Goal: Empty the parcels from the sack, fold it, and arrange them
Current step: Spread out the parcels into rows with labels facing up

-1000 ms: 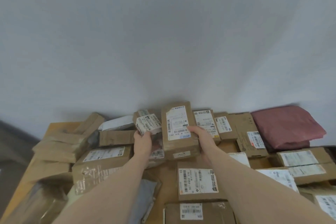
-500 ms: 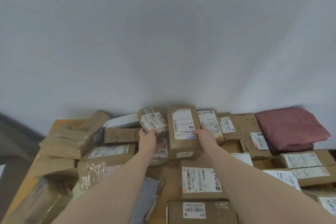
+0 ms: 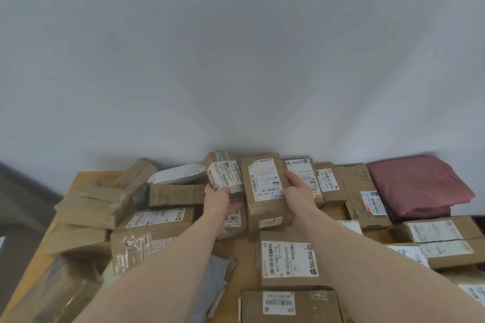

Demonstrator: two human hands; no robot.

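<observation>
Arranging appears underway: right hand (image 3: 296,193) grips the tall parcel (image 3: 265,186) on the back row, left hand (image 3: 217,198) holds the small parcel (image 3: 225,175) beside it, needing level, snug placement.

Left hand (image 3: 216,198) grips small parcel (image 3: 225,174); right hand (image 3: 298,191) grips tall parcel (image 3: 265,189).

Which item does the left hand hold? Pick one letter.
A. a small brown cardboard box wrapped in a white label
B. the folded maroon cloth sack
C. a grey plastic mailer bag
A: the left hand grips the small brown cardboard box wrapped in a white label, raised above the pile.
</observation>
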